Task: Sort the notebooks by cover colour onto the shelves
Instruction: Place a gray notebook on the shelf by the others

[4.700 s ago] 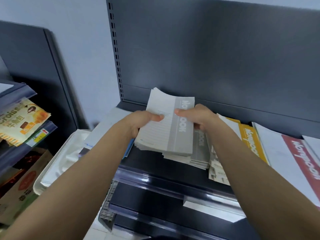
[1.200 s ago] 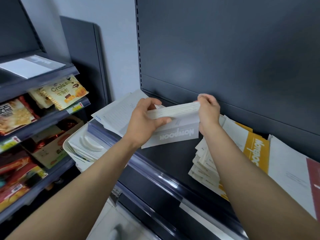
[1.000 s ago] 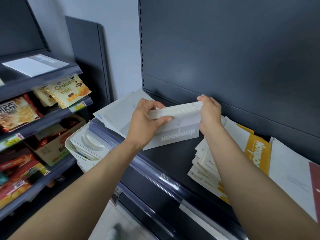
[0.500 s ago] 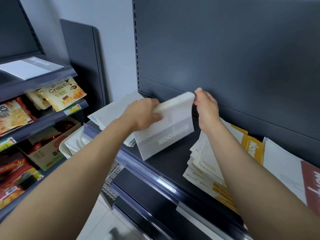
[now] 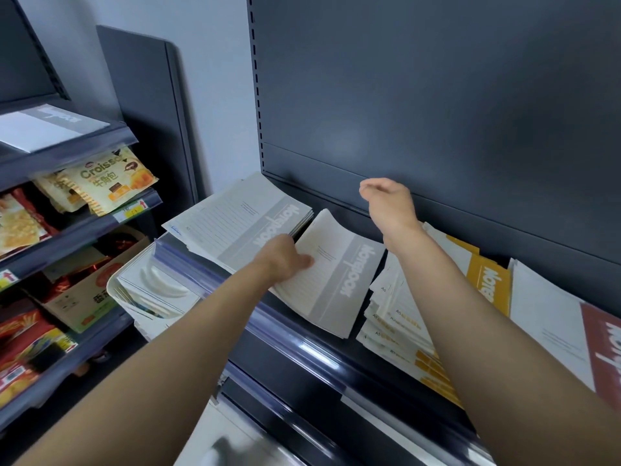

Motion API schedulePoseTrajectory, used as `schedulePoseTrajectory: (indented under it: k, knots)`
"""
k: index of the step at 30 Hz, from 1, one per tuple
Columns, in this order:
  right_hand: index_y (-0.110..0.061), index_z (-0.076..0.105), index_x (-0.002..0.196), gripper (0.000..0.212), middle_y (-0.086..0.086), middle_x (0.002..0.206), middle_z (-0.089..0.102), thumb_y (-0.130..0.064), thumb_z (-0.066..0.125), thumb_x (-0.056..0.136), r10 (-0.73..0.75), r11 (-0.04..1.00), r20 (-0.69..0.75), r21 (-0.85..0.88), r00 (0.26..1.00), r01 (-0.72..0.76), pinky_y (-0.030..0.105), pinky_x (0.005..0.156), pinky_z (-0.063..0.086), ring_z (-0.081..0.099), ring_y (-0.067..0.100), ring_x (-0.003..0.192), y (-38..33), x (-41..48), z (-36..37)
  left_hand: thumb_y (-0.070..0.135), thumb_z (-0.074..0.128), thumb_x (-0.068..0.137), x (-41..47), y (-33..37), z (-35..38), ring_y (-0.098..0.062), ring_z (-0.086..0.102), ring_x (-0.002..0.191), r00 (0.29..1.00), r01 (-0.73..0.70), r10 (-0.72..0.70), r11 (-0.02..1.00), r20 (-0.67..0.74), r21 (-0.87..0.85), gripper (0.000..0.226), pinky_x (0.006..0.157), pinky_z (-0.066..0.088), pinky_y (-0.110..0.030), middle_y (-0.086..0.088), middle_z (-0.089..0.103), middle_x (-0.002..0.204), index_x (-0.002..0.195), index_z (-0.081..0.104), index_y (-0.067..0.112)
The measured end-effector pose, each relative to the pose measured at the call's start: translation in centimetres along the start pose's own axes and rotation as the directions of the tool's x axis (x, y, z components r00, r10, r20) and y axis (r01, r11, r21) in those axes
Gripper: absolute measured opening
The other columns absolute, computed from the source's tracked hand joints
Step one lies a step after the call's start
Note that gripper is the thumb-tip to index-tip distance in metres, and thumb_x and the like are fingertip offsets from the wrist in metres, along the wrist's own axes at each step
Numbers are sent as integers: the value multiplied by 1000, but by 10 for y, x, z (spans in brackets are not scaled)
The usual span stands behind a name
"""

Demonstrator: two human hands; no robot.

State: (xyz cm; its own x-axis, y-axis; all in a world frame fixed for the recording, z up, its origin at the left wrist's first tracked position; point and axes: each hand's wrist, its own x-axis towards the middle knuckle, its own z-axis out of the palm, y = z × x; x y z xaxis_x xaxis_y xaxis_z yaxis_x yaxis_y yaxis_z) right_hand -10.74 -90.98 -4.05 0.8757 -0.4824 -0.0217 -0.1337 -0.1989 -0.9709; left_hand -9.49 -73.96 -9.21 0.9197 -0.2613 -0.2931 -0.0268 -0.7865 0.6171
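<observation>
My left hand (image 5: 285,258) grips the near left edge of a stack of grey-banded notebooks (image 5: 327,275), thumb on top of the cover and the other fingers hidden beneath it, so the hand is clamped on that stack. My right hand (image 5: 389,205) is lifted clear above the shelf, fingers loosely curled and apart, holding nothing and touching nothing.

In the head view, the gripped stack lies flat on the dark shelf (image 5: 339,358), its far corner curling up slightly, its grey band facing right. Just to its left, touching or very nearly touching it, sits a larger pile of grey-banded notebooks (image 5: 242,223), overhanging the shelf's left end. To the right of the gripped stack, a fanned pile of yellow-banded notebooks (image 5: 406,317) spreads toward the shelf's front edge, partly hidden by my right forearm. Behind that arm a larger yellow-banded notebook (image 5: 487,277) lies against the back panel (image 5: 437,95), and further right a red-banded notebook (image 5: 571,334) runs out of the picture.

Below the shelf's left end, a white tray (image 5: 148,287) holds more paper goods; I cannot tell what they are. On the neighbouring rack at left, one grey-banded notebook (image 5: 43,127) rests on the top shelf, with croissant packets (image 5: 111,179) and other snack bags on the shelves beneath.
</observation>
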Motion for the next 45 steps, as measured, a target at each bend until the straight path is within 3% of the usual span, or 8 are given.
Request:
schedulePoseTrajectory:
  k: [11,19,24,28,31,34,37,45]
  knots:
    - [-13,67,106,19,-4,84,60,-14,57,90,50,990,93,-133,994,-37,11,54,37,50,2,67,-11,-1,34,34,61,90,2,13,-9,-31,59,99,958,-160,247,882,-147,443,31,70,41,-34,-11,59,100,99,57,5]
    - [-10,62,105,23,8,106,64,-28,61,91,209,967,166,-184,964,-178,41,100,48,59,29,114,-13,2,81,32,60,90,44,-38,-101,-36,50,110,903,-52,152,967,-402,248,38,92,42,-39,-16,50,123,118,58,7]
    - [-9,52,115,29,10,114,55,-22,61,90,375,917,229,-234,898,-323,34,83,50,56,25,101,-11,1,115,49,58,87,75,-83,-127,-32,53,102,975,109,-55,962,-214,252,53,84,45,-37,-15,55,118,113,55,4]
    - [-10,53,98,15,7,94,48,-19,60,89,418,881,153,-309,895,-359,39,82,52,49,22,85,-12,0,128,48,67,82,90,-98,-137,-25,65,91,985,124,-100,977,139,-172,48,78,53,-34,-7,68,97,99,63,3]
    - [-8,50,102,19,9,101,45,-18,60,90,452,865,127,-306,883,-399,48,86,53,48,27,91,-16,1,133,46,71,79,94,-97,-142,-26,64,91,951,170,-99,959,294,-227,50,81,51,-35,-8,68,98,106,63,5]
    - [-7,47,126,40,11,118,43,-20,61,90,486,852,119,-286,866,-439,54,86,52,45,32,106,-18,1,138,44,71,80,96,-90,-143,-22,60,81,922,206,-114,954,370,-219,43,70,50,-30,-6,65,91,102,61,9]
    - [-7,52,123,39,12,124,52,-22,63,88,490,852,108,-266,865,-450,53,84,54,50,32,114,-16,1,141,35,71,81,96,-85,-141,-25,64,95,878,275,-114,915,465,-295,43,86,52,-38,-10,68,103,111,58,7]
    - [-9,56,109,25,8,107,62,-28,59,92,485,870,74,-146,871,-472,41,73,53,60,20,84,-14,-8,138,16,67,84,80,-66,-141,-27,64,82,919,160,28,885,394,-438,27,67,52,-35,-13,67,94,107,58,3]
